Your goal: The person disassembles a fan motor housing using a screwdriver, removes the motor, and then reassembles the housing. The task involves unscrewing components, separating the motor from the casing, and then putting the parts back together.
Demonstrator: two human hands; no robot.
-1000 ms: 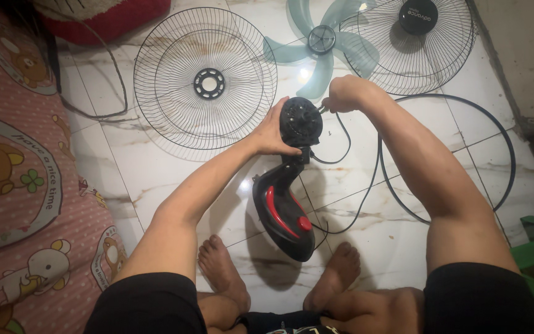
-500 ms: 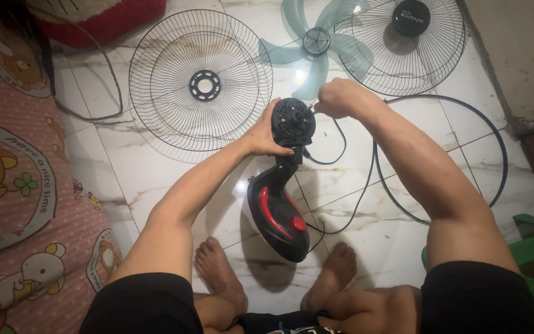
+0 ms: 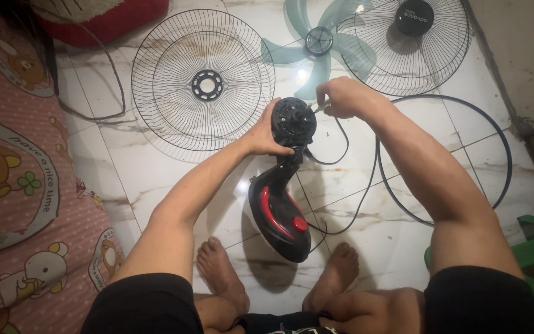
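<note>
Hands (image 3: 267,133) unmoved (on black fan motor (image 3: 293,120))

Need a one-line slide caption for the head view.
Left hand grips black fan motor head, right hand at its edge; two wire grilles and teal blade on marble floor.

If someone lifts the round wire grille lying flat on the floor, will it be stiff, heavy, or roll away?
The wire grille is probably light, being mostly thin wires and gaps. It may flex slightly at the rim. Lying flat, it should not roll; on edge it likely would.
</note>
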